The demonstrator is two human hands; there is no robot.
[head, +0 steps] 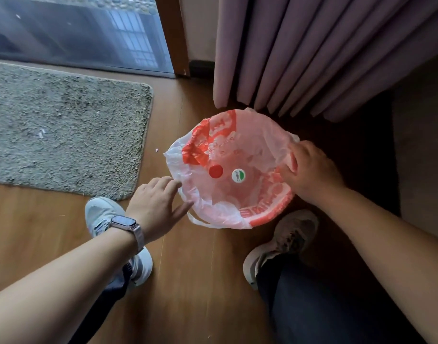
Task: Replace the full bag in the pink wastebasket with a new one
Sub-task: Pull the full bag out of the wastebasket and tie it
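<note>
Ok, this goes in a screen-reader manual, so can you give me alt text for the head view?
Seen from above, a person's right hand pinches the rim of a red-and-white plastic bag lining a wastebasket, while the left hand reaches for the opposite rim. Two bottle caps show inside; a grey mat lies nearby on the wooden floor.

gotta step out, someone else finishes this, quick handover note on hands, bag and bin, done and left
Left hand: open, fingers at the near-left bag edge, not gripping.
Right hand: shut on the bag's right edge.
Bag: red-and-white, folded over the wastebasket rim, by the curtain; two capped bottles inside.
Done: nothing visibly out.
Left: lift the bag out, fit a new one; none in view.
</note>
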